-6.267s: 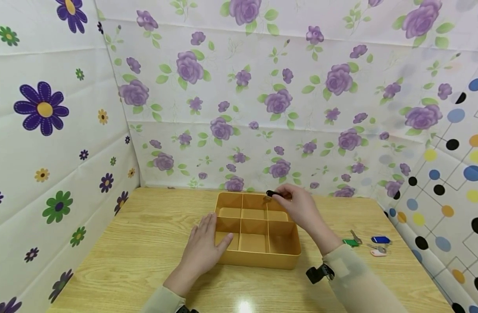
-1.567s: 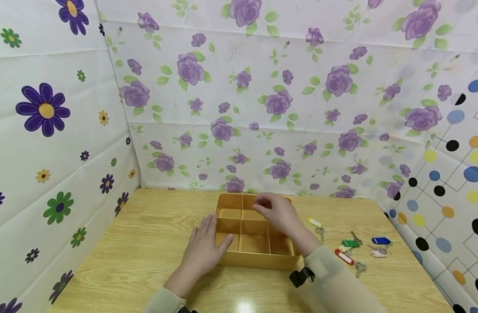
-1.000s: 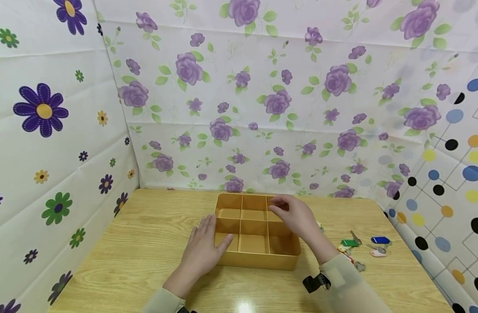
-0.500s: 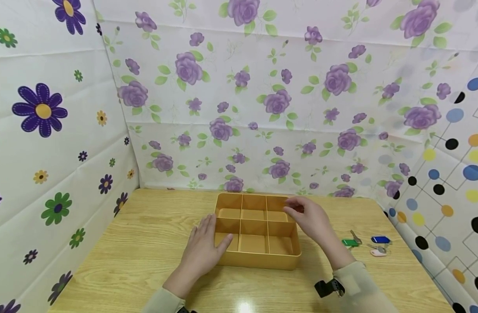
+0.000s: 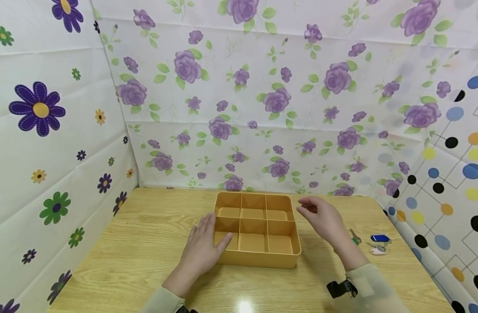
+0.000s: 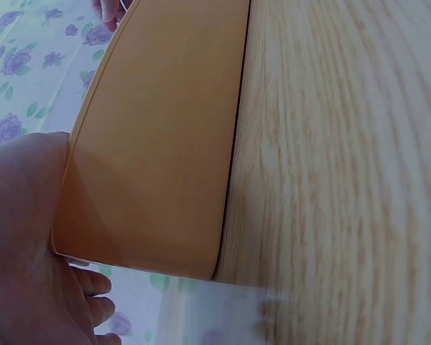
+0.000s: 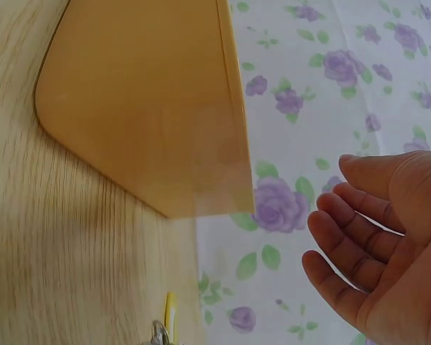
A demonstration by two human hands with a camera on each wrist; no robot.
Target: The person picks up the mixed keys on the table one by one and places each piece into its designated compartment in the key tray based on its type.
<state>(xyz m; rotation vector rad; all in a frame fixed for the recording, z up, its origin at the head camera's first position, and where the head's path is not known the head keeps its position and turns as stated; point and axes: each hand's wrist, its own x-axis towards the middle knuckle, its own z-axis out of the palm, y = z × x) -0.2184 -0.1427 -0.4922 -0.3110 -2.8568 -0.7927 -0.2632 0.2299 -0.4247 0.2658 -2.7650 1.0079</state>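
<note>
A yellow-orange box (image 5: 258, 259) with six open compartments, two rows deep, stands on the table. My left hand (image 5: 202, 248) rests at its front left corner, fingers straight along the left wall and thumb over the rim. Just right of the box's back right corner hovers my right hand (image 5: 324, 219); the right wrist view shows its fingers loosely bent and holding nothing, apart from the box wall (image 7: 151, 108). A yellow key tag (image 7: 171, 316) with a bit of metal (image 7: 159, 332) lies below that hand, hidden in the head view. I see nothing on the visible compartment floors.
Right of my forearm lie a key (image 5: 355, 235) with a green tag (image 5: 356, 240), mostly covered, a blue key tag (image 5: 380, 238) and a pale pink one (image 5: 377, 251). Flowered cloths (image 5: 223, 148) wall the wooden table (image 5: 145, 243) at the back and left; dotted cloth stands right.
Earlier my right hand held a small black-tagged item over the back compartments; now it is bare and has drawn right, off the box. The forearm covers the yellow and red tags. Left hand unmoved.
</note>
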